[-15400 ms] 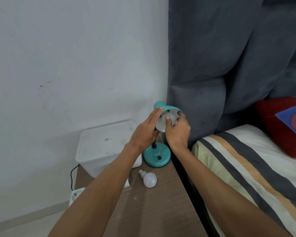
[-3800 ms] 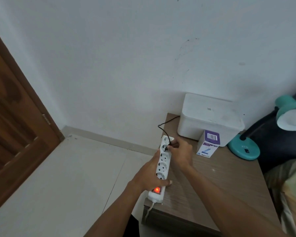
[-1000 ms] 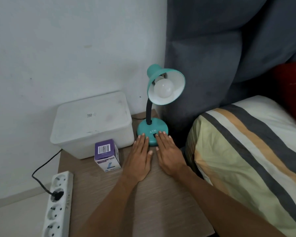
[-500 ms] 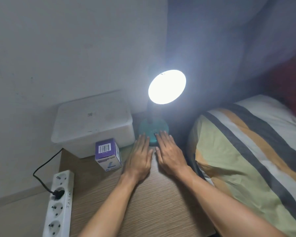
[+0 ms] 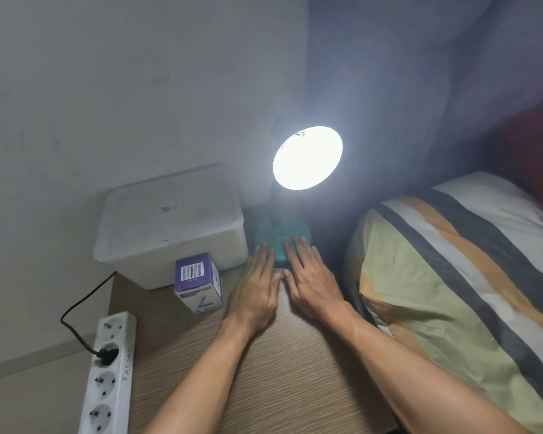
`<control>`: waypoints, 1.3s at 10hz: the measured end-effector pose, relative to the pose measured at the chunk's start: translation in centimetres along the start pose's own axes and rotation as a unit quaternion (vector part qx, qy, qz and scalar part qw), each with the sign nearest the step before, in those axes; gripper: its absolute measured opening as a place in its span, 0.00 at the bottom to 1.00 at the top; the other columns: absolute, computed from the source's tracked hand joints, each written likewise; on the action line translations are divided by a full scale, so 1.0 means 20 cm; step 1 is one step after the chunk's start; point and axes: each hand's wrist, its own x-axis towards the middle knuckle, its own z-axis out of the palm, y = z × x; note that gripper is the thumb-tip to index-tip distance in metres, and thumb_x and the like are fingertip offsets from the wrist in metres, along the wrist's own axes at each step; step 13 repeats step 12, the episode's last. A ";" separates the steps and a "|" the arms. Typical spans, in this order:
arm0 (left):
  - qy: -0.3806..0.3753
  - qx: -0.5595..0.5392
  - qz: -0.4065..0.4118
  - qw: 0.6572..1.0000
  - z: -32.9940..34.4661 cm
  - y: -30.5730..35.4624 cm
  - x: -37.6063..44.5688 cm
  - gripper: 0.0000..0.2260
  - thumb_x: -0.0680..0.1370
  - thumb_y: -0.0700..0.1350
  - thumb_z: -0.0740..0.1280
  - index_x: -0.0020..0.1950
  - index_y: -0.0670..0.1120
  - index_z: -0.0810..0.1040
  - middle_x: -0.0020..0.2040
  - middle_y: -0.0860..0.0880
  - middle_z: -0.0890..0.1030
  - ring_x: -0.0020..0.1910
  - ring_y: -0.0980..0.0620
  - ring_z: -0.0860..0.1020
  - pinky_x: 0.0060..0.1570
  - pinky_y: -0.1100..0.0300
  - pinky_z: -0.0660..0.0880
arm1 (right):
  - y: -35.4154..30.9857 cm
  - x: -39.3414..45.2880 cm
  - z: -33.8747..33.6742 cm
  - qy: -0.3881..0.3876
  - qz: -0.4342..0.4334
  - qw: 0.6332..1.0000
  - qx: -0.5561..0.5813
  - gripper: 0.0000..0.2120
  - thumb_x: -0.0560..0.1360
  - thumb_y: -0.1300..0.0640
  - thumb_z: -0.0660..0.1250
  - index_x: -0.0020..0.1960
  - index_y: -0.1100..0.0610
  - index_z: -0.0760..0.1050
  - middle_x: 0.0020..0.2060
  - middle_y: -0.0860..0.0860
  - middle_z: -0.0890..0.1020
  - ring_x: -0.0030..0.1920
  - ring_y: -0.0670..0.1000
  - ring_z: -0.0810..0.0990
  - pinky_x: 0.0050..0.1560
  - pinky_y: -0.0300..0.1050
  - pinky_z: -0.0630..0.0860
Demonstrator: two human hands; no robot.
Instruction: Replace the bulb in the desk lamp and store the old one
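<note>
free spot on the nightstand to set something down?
Bare wood on the nightstand near edge, between the power strip and the forearms. Crowded at the back: white bin, purple bulb box, lamp base with left hand and right hand flat before it.

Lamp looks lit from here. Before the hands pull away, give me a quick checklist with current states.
1. Desk lamp lit: ok, shade glows bright.
2. Plug seated in power strip: ok.
3. Left hand and right hand holding nothing: ok, flat on the nightstand, fingertips at the lamp base.
4. Bulb box upright beside the storage bin: ok.
5. Old bulb inside the box: cannot tell.
6. Bin lid shut: ok.
</note>
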 end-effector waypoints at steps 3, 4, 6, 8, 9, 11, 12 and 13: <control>0.003 -0.001 0.003 1.000 -0.01 0.01 0.00 0.26 0.86 0.54 0.48 0.83 0.44 0.55 0.83 0.46 0.52 0.83 0.52 0.46 0.82 0.55 0.47 | -0.01 0.02 -0.01 0.007 0.003 1.000 -0.012 0.30 0.80 0.48 0.57 0.78 0.59 0.59 0.76 0.60 0.63 0.77 0.59 0.59 0.78 0.52 0.52; 0.008 0.007 0.007 1.000 -0.01 0.01 0.00 0.29 0.85 0.57 0.44 0.83 0.44 0.56 0.83 0.47 0.52 0.83 0.52 0.48 0.81 0.56 0.48 | 0.00 0.02 -0.01 0.014 0.010 1.000 -0.009 0.30 0.79 0.48 0.60 0.77 0.60 0.61 0.75 0.60 0.65 0.76 0.60 0.61 0.76 0.52 0.54; 0.024 0.034 0.008 0.999 0.00 0.00 -0.01 0.28 0.86 0.56 0.45 0.81 0.42 0.61 0.82 0.45 0.58 0.82 0.50 0.54 0.80 0.60 0.47 | -0.02 0.04 -0.02 0.017 0.021 0.999 -0.025 0.29 0.76 0.50 0.64 0.74 0.62 0.66 0.71 0.63 0.70 0.72 0.63 0.68 0.71 0.56 0.66; 0.004 0.042 -0.009 0.999 -0.07 0.05 -0.07 0.33 0.82 0.64 0.33 0.82 0.47 0.46 0.82 0.49 0.45 0.83 0.51 0.45 0.81 0.52 0.48 | -0.05 -0.03 -0.07 -0.014 0.022 0.999 -0.038 0.35 0.74 0.51 0.69 0.76 0.63 0.62 0.72 0.64 0.69 0.73 0.64 0.68 0.72 0.59 0.65; -0.041 0.057 -0.016 0.997 -0.10 0.06 -0.22 0.31 0.83 0.63 0.38 0.83 0.50 0.41 0.82 0.52 0.39 0.82 0.55 0.40 0.82 0.54 0.44 | -0.06 -0.15 -0.13 -0.022 0.025 0.999 -0.028 0.35 0.77 0.49 0.66 0.78 0.61 0.58 0.76 0.61 0.63 0.77 0.61 0.61 0.74 0.53 0.61; -0.031 0.009 0.013 0.999 -0.23 0.12 -0.78 0.28 0.85 0.62 0.46 0.83 0.55 0.46 0.82 0.59 0.40 0.81 0.63 0.38 0.81 0.55 0.50 | -0.08 -0.46 -0.24 -0.008 0.042 0.999 0.009 0.33 0.79 0.49 0.61 0.79 0.60 0.55 0.78 0.57 0.60 0.79 0.56 0.56 0.76 0.48 0.56; -0.001 -0.025 -0.005 1.000 -0.34 0.12 -1.13 0.27 0.84 0.61 0.55 0.82 0.54 0.59 0.83 0.62 0.51 0.78 0.71 0.54 0.76 0.67 0.60 | -0.06 -0.77 -0.27 0.023 0.060 0.998 0.022 0.32 0.79 0.41 0.54 0.77 0.58 0.63 0.76 0.54 0.65 0.76 0.56 0.63 0.74 0.41 0.53; -0.001 -0.025 -0.005 1.000 -0.34 0.12 -1.13 0.27 0.84 0.61 0.55 0.82 0.54 0.59 0.83 0.62 0.51 0.78 0.71 0.54 0.76 0.67 0.60 | -0.06 -0.77 -0.27 0.023 0.060 0.998 0.022 0.32 0.79 0.41 0.54 0.77 0.58 0.63 0.76 0.54 0.65 0.76 0.56 0.63 0.74 0.41 0.53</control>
